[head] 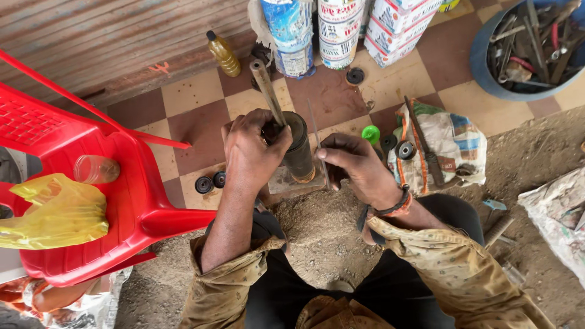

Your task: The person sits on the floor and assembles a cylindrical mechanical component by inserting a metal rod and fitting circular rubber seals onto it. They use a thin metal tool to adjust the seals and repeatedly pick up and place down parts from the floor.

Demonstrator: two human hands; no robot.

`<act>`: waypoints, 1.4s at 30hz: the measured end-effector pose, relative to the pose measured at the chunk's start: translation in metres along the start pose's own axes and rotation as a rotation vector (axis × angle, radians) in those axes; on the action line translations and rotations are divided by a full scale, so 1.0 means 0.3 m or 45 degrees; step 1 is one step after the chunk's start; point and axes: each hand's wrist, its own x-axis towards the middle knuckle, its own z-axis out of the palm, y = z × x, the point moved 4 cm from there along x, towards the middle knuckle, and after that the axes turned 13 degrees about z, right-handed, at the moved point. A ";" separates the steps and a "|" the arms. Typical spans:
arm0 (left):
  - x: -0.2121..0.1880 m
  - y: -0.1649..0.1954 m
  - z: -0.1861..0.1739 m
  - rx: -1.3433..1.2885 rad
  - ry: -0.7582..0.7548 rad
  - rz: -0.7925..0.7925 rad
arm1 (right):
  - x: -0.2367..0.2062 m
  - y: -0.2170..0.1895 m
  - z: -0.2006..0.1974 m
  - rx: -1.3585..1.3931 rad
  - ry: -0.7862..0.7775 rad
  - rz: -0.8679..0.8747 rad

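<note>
1. A dark cylinder point(298, 149) is seen standing upright on a small flat block point(286, 181) at the edge of the tiled floor point(195, 125), where the tiles meet bare dirt.
2. The left hand point(251, 152) is closed around the top of the cylinder and around a wooden-handled tool point(267, 90) that rises from it towards the far wall.
3. A thin metal rod point(317, 141) is pinched between thumb and fingertips of the right hand point(353, 164), just beside the cylinder on its right.
4. The step in hand is judged to be work on the cylinder's upper end, with the body steadied by one hand while the rod is brought alongside.
5. A steady hold on the cylinder and careful alignment of the rod are judged to be called for next.
6. Two small black round parts point(210, 181) lie on the tiles to the left, near a red plastic chair point(122, 183); a green cap point(370, 134) and a cloth sack point(451, 146) carrying more parts lie to the right.
</note>
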 end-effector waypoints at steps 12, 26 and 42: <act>0.002 0.008 0.019 -0.067 -0.002 0.001 | 0.039 0.086 -0.036 -0.090 -0.052 0.058; -0.008 0.006 0.021 -0.035 -0.018 -0.018 | 0.033 0.088 -0.031 0.042 -0.153 0.103; -0.011 0.001 0.023 -0.040 -0.036 -0.047 | 0.040 0.118 -0.004 0.083 -0.131 0.101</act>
